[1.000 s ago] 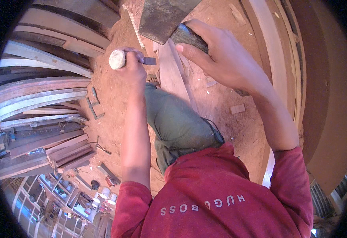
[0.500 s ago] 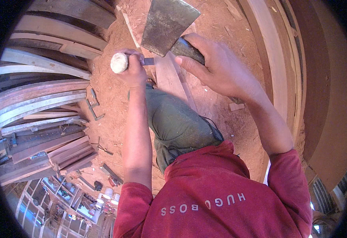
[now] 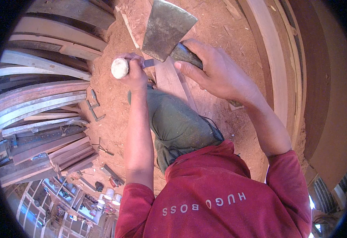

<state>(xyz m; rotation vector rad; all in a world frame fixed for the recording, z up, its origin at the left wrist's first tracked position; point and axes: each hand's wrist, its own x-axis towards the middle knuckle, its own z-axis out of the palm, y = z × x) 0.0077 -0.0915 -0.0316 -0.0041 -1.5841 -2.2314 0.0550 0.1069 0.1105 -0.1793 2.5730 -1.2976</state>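
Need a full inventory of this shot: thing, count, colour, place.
Mallet: one, grey-brown head, dark handle, top centre
Chisel: one, pale handle end, grey blade, left of mallet
Board: one, pinkish, below mallet head
Thin strip: one, pale, upper floor
Stacked planks: many, brown to whitish, left side
F-shaped tool: one, dark, floor beside planks
Small tools: several, dark and red, lower-left floor
White containers: several, lower left
Long boards: several, pale to brown, right
Panel: one, brown, far right
Floor: reddish, debris-strewn
Trousers: one pair, green, centre
Shirt: one, red, bottom
Left hand: one, bare, around chisel
Right hand: one, bare, around mallet handle
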